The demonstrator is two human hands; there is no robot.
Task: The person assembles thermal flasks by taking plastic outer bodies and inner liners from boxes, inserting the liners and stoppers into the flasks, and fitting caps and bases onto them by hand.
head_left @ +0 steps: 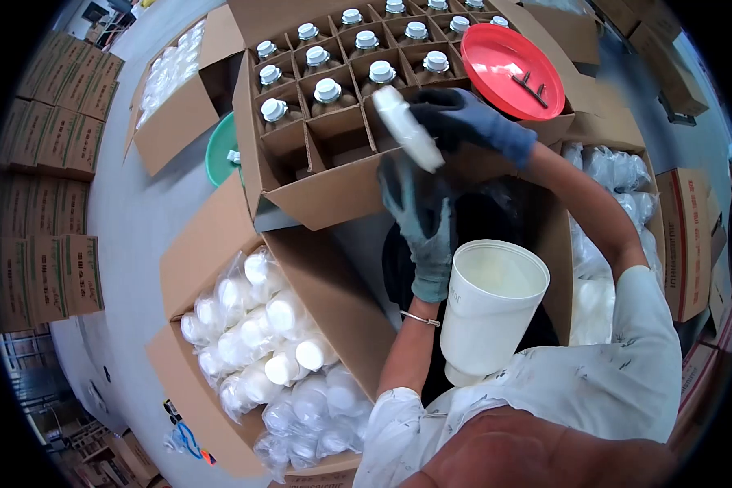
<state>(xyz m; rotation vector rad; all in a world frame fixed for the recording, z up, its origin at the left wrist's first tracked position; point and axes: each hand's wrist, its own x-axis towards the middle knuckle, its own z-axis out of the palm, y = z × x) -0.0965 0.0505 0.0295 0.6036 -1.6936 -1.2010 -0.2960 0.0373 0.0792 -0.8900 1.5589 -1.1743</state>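
My right hand (464, 122), in a dark blue-grey glove, is closed on a white round lid (407, 128) held tilted above the front of a divided carton (333, 195). Just below the lid, my left hand (419, 211), in a grey-green glove, has its fingers apart and holds nothing. A wide white tub (496, 305) with an open top stands against my lap, under my left hand. Brown bottles with white caps (327, 90) fill most of the carton's compartments. Some front compartments hold no bottle.
A red tray (512, 71) with small dark metal pieces rests on the carton's right corner. At lower left, an open box (211, 407) holds bagged white containers. Another box (614, 220) of bagged items is at right. Stacked cartons (53, 195) line the left.
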